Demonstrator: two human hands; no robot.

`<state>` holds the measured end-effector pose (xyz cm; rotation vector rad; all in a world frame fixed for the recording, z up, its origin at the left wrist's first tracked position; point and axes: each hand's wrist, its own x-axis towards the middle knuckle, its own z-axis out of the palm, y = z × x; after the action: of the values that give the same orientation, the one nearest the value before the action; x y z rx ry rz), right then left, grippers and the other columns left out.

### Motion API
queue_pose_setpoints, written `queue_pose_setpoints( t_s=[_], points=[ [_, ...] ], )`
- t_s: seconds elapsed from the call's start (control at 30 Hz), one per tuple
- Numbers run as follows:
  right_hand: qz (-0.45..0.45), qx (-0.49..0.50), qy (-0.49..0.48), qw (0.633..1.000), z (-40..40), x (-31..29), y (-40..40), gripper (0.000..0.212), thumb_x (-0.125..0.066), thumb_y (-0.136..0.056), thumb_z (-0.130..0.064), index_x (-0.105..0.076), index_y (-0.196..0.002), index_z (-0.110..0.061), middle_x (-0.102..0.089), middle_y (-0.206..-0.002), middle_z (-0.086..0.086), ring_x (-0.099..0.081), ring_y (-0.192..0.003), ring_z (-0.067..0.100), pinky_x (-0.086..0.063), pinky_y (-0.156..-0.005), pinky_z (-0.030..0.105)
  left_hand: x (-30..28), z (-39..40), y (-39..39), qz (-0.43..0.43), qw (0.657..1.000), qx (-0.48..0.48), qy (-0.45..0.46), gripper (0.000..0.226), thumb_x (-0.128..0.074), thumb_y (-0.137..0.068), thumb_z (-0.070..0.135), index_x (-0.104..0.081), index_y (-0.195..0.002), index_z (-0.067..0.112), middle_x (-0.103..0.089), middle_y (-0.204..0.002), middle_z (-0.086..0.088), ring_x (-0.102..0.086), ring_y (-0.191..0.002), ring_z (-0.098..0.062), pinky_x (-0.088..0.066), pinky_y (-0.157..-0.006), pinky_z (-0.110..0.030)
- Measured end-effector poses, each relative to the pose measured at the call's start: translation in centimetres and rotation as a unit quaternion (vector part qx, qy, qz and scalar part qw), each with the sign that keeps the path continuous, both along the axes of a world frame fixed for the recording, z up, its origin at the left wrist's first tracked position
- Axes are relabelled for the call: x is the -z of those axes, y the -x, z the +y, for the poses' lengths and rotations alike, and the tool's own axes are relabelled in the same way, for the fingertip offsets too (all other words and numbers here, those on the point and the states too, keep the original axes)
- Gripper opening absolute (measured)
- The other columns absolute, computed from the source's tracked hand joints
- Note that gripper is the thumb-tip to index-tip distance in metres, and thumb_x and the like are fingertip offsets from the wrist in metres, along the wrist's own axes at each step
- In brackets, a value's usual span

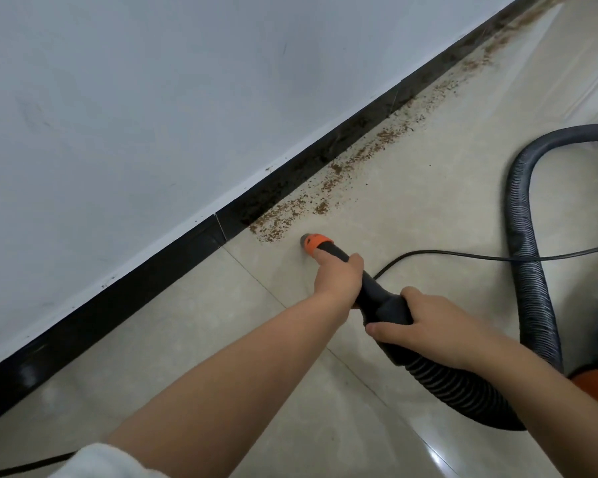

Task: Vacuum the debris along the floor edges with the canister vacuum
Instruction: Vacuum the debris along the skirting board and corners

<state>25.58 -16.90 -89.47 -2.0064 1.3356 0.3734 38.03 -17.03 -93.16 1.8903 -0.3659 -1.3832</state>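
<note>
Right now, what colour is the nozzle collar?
Orange collar with a grey tip, on the black nozzle; head view shows it.

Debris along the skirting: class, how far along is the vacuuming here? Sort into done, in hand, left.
Done: floor near the camera looks clean. In hand: left hand and right hand hold the nozzle at the debris trail's near end. Left: brown debris runs on along the skirting to the far corner.

Bare forearms, white sleeve [94, 460] pushed up left arm
</note>
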Motion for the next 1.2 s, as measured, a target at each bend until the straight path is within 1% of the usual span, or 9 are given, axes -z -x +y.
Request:
queue_pose_setpoints(
  t_s=[0.1, 0.2, 0.27, 0.37, 0.7, 0.8, 0.9, 1.07, 1.2],
  points=[
    [0.012, 0.023, 0.011, 1.0, -0.7, 0.5, 1.0, 0.04, -0.057, -0.081, -0.057, -0.037, -0.078, -0.023, -0.052, -0.081, -0.007, -0.049, -0.068, 0.003, -0.033, -0.052, 0.02, 0.0, -1.3, 1.1, -0.011, 0.999, 0.041, 0.006, 0.074, -0.041, -0.096, 0.029, 0.009, -0.149, 0.015, -0.049, -0.124, -0.014, -0.053, -0.108, -0.03, -0.046, -0.085, -0.036],
    [0.004, 0.034, -0.015, 0.999, -1.6, 1.3, 1.8, 0.039, -0.059, -0.081, -0.054, -0.041, -0.081, -0.02, -0.054, -0.082, -0.005, -0.052, -0.07, 0.006, -0.036, -0.054, 0.02, 0.2, -2.1, 1.9, -0.032, 0.997, 0.075, 0.008, 0.072, -0.039, -0.096, 0.029, 0.009, -0.148, 0.013, -0.051, -0.128, -0.016, -0.054, -0.11, -0.032, -0.046, -0.088, -0.037],
    [-0.02, 0.04, -0.031, 0.999, -2.2, 1.9, 1.8, 0.038, -0.061, -0.081, -0.051, -0.044, -0.084, -0.017, -0.055, -0.083, -0.003, -0.052, -0.071, 0.007, -0.037, -0.055, 0.021, 0.4, -2.4, 2.0, -0.046, 0.996, 0.074, 0.008, 0.073, -0.039, -0.097, 0.029, 0.009, -0.149, 0.013, -0.051, -0.129, -0.016, -0.054, -0.11, -0.031, -0.043, -0.083, -0.034],
    [-0.051, 0.034, -0.049, 0.997, -2.7, 2.2, 0.8, 0.038, -0.064, -0.081, -0.047, -0.047, -0.092, -0.015, -0.054, -0.083, -0.005, -0.051, -0.071, 0.004, -0.035, -0.054, 0.02, 0.2, -2.4, 1.2, -0.064, 0.997, 0.041, 0.003, 0.072, -0.039, -0.097, 0.029, 0.009, -0.149, 0.015, -0.054, -0.123, -0.016, -0.056, -0.098, -0.03, -0.043, -0.074, -0.032],
    [-0.04, -0.084, -0.082, 0.992, -0.6, 2.2, -2.1, 0.052, -0.065, -0.075, -0.054, -0.05, -0.103, -0.013, -0.061, -0.097, 0.001, -0.06, -0.089, 0.016, -0.048, -0.078, 0.032, 1.5, 2.9, -1.6, -0.06, 0.996, -0.071, -0.004, 0.07, -0.035, -0.099, 0.03, 0.012, -0.148, 0.019, -0.048, -0.131, -0.012, -0.046, -0.088, -0.022, -0.041, -0.076, -0.031],
    [-0.04, -0.085, -0.068, 0.993, 0.1, 2.3, -2.9, 0.047, -0.063, -0.076, -0.054, -0.047, -0.097, -0.016, -0.06, -0.094, 0.0, -0.058, -0.082, 0.012, -0.046, -0.071, 0.028, 1.9, 3.2, -2.7, -0.065, 0.996, -0.065, 0.002, 0.07, -0.036, -0.099, 0.03, 0.012, -0.148, 0.018, -0.048, -0.129, -0.012, -0.048, -0.09, -0.023, -0.046, -0.085, -0.033],
    [-0.038, -0.067, -0.043, 0.996, 0.1, 2.6, -3.6, 0.041, -0.062, -0.077, -0.055, -0.04, -0.081, -0.021, -0.056, -0.085, -0.002, -0.053, -0.072, 0.008, -0.04, -0.061, 0.025, 2.0, 2.4, -3.5, -0.06, 0.997, -0.055, 0.015, 0.069, -0.038, -0.098, 0.03, 0.007, -0.149, 0.018, -0.049, -0.127, -0.013, -0.054, -0.1, -0.028, -0.049, -0.093, -0.043],
    [-0.052, -0.009, 0.003, 0.999, -1.0, 3.4, -4.0, 0.04, -0.061, -0.078, -0.055, -0.037, -0.076, -0.022, -0.051, -0.078, -0.007, -0.048, -0.068, 0.004, -0.035, -0.054, 0.023, 1.9, -0.2, -3.8, -0.05, 0.998, -0.026, 0.035, 0.067, -0.041, -0.097, 0.029, 0.0, -0.149, 0.019, -0.05, -0.127, -0.013, -0.056, -0.103, -0.033, -0.051, -0.09, -0.046],
    [-0.053, 0.025, 0.022, 0.998, -1.8, 3.9, -3.8, 0.04, -0.061, -0.079, -0.053, -0.04, -0.082, -0.019, -0.051, -0.08, -0.006, -0.048, -0.07, 0.005, -0.037, -0.055, 0.023, 2.2, -1.8, -3.7, -0.076, 0.996, -0.003, 0.04, 0.065, -0.045, -0.094, 0.03, -0.01, -0.148, 0.018, -0.051, -0.114, -0.011, -0.056, -0.1, -0.031, -0.052, -0.088, -0.043]
  ],
)
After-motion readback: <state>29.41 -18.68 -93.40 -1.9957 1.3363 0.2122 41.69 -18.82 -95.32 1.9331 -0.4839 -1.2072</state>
